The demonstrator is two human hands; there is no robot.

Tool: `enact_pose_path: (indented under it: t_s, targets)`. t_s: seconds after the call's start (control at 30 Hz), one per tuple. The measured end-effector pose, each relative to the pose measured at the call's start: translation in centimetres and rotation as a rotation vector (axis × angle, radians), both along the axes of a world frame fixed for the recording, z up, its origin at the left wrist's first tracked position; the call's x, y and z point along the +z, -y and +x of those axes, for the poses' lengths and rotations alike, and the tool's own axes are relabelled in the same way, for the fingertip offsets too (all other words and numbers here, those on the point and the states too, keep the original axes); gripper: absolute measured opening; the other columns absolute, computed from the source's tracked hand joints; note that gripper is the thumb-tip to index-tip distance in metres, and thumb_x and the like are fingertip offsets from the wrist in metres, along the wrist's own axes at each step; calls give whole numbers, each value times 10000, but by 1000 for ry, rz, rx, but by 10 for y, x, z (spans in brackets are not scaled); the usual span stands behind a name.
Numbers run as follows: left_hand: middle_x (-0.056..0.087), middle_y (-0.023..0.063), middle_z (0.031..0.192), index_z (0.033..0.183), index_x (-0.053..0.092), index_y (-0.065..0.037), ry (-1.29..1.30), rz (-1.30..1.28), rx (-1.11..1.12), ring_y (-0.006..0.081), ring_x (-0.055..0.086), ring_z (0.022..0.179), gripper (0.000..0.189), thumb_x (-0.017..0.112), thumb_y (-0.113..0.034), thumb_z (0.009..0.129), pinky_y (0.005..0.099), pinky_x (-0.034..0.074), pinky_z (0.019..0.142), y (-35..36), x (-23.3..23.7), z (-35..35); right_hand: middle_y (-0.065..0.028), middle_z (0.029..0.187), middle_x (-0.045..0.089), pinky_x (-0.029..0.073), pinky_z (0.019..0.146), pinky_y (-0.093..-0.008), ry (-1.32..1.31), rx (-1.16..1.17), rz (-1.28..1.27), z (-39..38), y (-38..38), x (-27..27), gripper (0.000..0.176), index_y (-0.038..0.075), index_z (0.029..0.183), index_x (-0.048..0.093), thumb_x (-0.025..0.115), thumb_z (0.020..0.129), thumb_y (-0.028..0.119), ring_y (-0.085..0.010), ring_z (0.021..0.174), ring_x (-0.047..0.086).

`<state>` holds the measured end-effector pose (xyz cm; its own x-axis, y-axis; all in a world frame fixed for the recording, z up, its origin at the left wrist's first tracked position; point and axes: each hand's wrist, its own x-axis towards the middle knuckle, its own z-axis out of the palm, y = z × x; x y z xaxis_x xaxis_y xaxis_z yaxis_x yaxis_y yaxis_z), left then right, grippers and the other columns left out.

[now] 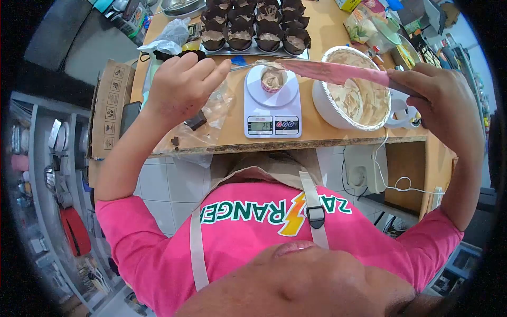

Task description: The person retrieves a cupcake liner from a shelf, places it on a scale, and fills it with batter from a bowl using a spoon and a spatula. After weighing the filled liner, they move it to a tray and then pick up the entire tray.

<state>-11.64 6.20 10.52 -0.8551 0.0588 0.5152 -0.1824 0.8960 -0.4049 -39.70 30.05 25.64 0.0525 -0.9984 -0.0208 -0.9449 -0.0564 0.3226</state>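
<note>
Spatula (pixel 332 73), batter-smeared, grasped in right hand (pixel 438 100) grip, tip by cup (pixel 273 80) on scale (pixel 273 113). Left hand (pixel 182 87) grip clenched on spoon (pixel 245 66).

— What can be read on the pink shirt (pixel 237 222)?
— "RANGER" in white capitals, upside down from above, beside a yellow lightning bolt. Beyond the bolt stand "ZA" and more letters, partly hidden by the apron strap.
— And the scale (pixel 273 105)?
— Its display (pixel 260 126) shows digits, too small to read for certain.
— Anything else?
— The cardboard box (pixel 108 105) bears printed handling symbols, no legible words.
</note>
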Motion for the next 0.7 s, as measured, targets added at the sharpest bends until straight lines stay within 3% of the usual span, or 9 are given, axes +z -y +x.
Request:
enact_pose_path:
  t_s: [0.07, 0.27, 0.37, 0.47, 0.7]
  targets:
    - [442, -16, 667, 1079, 669, -133, -12, 1, -23, 153, 472, 597, 376, 633, -127, 705, 303, 382, 493, 1, -7, -2, -122, 849, 666, 490, 670, -423, 61, -66, -17, 3, 1, 2, 370, 92, 1030, 685, 695, 672, 2, -312, 755, 643]
    - [440, -7, 676, 1119, 658, -136, 1, 11, -44, 154, 479, 609, 405, 620, -124, 716, 306, 399, 502, 6, -25, -6, -155, 885, 672, 497, 714, -417, 207, -71, 4, 4, 3, 5, 426, 53, 1058, 673, 714, 640, -19, -323, 807, 649]
    - [443, -5, 678, 1133, 650, -136, 1, 36, -25, 154, 484, 613, 417, 622, -122, 717, 304, 410, 504, 12, -30, -5, -169, 872, 642, 539, 653, -369, 266, -19, 54, -5, 5, 6, 483, 24, 1097, 653, 656, 634, -113, -301, 754, 659]
    - [461, -9, 688, 1133, 648, -137, 11, 33, -10, 153, 495, 621, 418, 629, -126, 715, 300, 417, 502, 15, -33, -5, -152, 896, 675, 495, 742, -430, 213, -3, 28, -3, 9, 5, 439, 57, 1059, 673, 725, 629, -12, -344, 833, 641]
    - [514, -11, 702, 1037, 679, -138, 31, 59, 13, 146, 529, 631, 268, 649, -141, 771, 297, 429, 504, 16, -40, -11, -149, 893, 675, 497, 731, -427, 154, -47, 67, -2, 12, 6, 440, 68, 1054, 672, 725, 626, -21, -346, 830, 640]
